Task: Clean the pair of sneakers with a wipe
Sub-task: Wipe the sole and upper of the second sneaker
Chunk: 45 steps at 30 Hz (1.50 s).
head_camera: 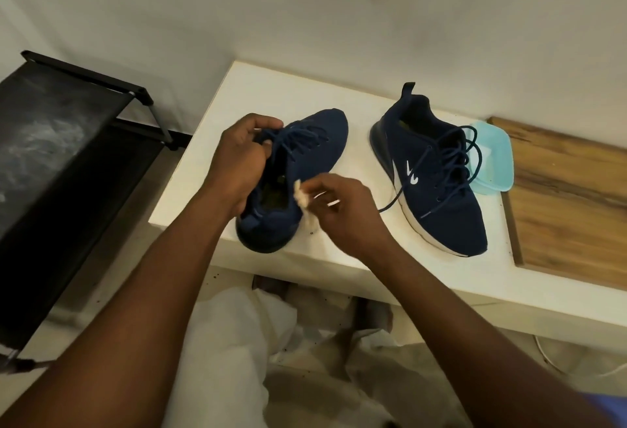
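Note:
Two navy blue sneakers stand on a white table. The left sneaker points away from me, heel near the table's front edge. My left hand grips its left side at the tongue and laces. My right hand pinches a small crumpled white wipe against the sneaker's right side by the collar. The right sneaker, with a white sole and white logo, stands untouched to the right, toe toward me, laces loose.
A light blue plastic lid or container lies behind the right sneaker. A wooden board covers the table's right part. A black shelf rack stands on the left. White cloth and my legs are below the table edge.

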Available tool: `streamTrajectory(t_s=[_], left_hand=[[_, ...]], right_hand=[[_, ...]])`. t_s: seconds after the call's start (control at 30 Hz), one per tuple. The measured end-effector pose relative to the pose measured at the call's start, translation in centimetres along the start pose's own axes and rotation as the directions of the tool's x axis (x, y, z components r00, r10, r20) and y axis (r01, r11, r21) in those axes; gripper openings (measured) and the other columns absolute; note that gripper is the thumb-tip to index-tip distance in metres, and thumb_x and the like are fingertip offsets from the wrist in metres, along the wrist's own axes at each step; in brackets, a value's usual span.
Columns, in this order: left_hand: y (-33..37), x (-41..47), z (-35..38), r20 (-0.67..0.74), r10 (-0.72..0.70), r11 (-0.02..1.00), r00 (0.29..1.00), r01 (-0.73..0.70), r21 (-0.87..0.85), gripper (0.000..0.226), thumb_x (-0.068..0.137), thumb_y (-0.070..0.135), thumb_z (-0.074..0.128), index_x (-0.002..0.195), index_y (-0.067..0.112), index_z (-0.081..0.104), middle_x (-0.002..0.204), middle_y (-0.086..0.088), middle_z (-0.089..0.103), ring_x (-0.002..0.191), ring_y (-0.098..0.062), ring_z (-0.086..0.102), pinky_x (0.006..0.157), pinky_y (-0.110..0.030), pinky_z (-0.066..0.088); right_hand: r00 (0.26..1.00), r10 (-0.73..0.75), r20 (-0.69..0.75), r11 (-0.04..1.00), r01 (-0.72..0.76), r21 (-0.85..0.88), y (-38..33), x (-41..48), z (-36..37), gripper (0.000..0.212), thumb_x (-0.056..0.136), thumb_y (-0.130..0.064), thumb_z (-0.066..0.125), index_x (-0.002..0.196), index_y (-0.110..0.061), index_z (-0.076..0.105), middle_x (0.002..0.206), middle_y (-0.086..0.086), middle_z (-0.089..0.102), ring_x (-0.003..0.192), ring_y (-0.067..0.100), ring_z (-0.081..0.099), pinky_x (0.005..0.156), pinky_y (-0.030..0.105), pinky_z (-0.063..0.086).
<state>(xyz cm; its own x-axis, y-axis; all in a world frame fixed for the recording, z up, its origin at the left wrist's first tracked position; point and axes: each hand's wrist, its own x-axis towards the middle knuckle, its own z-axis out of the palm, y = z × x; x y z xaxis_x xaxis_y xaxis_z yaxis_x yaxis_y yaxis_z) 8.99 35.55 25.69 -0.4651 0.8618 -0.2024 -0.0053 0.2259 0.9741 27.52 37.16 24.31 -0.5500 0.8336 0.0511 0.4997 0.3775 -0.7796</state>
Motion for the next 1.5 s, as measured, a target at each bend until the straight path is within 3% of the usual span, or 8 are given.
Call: streamTrajectory(t_s=[0.17,0.33,0.47,0.57,0.77,0.9,1.17,1.5], left_hand=[[-0.2,0.0,-0.2,0.000,0.012,0.999,1.000,-0.012,-0.032,0.043,0.097,-0.006,0.051,0.099,0.032,0.071,0.113,0.002,0.074,0.109,-0.020,0.069,0.098,-0.044,0.059],[0.8,-1.2,0.2,0.181,0.100,0.961,0.978,-0.143,0.238,0.026,0.100,0.011,0.063,0.115,0.031,0.068,0.126,0.008,0.066,0.118,-0.008,0.062,0.104,-0.030,0.053],[3.4,-2.7,-0.6,0.300,0.007,0.611,0.954,-0.242,0.754,0.059,0.094,0.036,0.071,0.146,0.028,0.044,0.151,-0.006,0.032,0.140,-0.027,0.035,0.112,-0.040,0.038],[6.7,-4.5,-0.1,0.272,-0.113,0.320,0.956,-0.224,0.920,0.070,0.089,0.039,0.076,0.146,0.021,0.041,0.143,-0.014,0.037,0.132,-0.034,0.042,0.102,-0.045,0.044],[8.6,-6.9,0.5,0.338,-0.418,0.212,0.843,-0.271,0.939,0.036,0.081,0.023,0.082,0.114,0.018,0.068,0.110,-0.003,0.068,0.097,-0.021,0.067,0.084,-0.036,0.058],[6.5,-7.2,1.6,0.336,-0.276,0.006,0.900,-0.348,0.937,0.030,0.087,0.041,0.077,0.110,0.025,0.066,0.104,0.004,0.066,0.091,-0.017,0.062,0.075,-0.032,0.043],[6.8,-6.0,2.7,0.329,-0.004,0.920,0.944,-0.126,0.372,0.012,0.098,0.020,0.068,0.101,0.011,0.075,0.097,-0.007,0.077,0.092,-0.020,0.074,0.082,-0.035,0.057],[1.9,-4.5,1.4,0.257,-0.251,0.967,0.933,0.231,0.106,0.016,0.100,0.012,0.060,0.111,0.009,0.071,0.095,-0.011,0.073,0.075,-0.019,0.064,0.048,-0.021,0.039]], right_hand=[[0.999,-0.044,-0.011,0.999,0.044,0.016,-0.5,-0.5,-0.3,0.026,0.085,0.000,0.067,0.101,-0.019,0.074,0.093,-0.010,0.069,0.081,0.001,0.063,0.070,0.012,0.051],[0.950,0.290,-0.118,0.957,-0.285,0.064,1.1,0.7,-0.5,0.018,0.087,-0.009,0.069,0.100,-0.019,0.073,0.091,-0.007,0.069,0.081,0.006,0.064,0.075,0.028,0.058],[0.991,0.073,0.116,0.984,-0.091,0.153,-0.5,-1.5,-0.9,0.020,0.082,-0.003,0.072,0.099,-0.014,0.072,0.091,-0.003,0.071,0.080,0.011,0.067,0.075,0.028,0.058],[0.966,0.061,0.251,0.989,-0.025,-0.145,0.5,-2.4,-1.6,0.032,0.080,-0.002,0.071,0.105,-0.022,0.070,0.100,-0.009,0.069,0.085,0.006,0.064,0.078,0.025,0.057],[0.987,0.152,-0.054,0.982,-0.157,-0.105,2.8,-1.0,-2.9,0.021,0.083,-0.007,0.070,0.096,-0.024,0.070,0.089,-0.015,0.066,0.075,0.000,0.061,0.065,0.015,0.050],[0.989,0.148,-0.031,0.989,-0.148,-0.008,2.9,-1.1,-3.1,0.021,0.083,-0.004,0.069,0.092,-0.023,0.072,0.082,-0.018,0.065,0.073,-0.002,0.060,0.060,0.007,0.043],[0.940,0.108,-0.325,0.989,-0.067,0.135,1.6,-0.5,-5.9,0.023,0.091,-0.006,0.060,0.103,-0.025,0.068,0.100,-0.012,0.063,0.090,0.003,0.061,0.076,0.024,0.055],[0.986,-0.147,0.076,0.957,0.161,-0.241,-3.5,-2.2,-5.2,0.027,0.090,-0.014,0.066,0.116,-0.016,0.070,0.108,0.006,0.064,0.097,0.019,0.058,0.085,0.029,0.050]])
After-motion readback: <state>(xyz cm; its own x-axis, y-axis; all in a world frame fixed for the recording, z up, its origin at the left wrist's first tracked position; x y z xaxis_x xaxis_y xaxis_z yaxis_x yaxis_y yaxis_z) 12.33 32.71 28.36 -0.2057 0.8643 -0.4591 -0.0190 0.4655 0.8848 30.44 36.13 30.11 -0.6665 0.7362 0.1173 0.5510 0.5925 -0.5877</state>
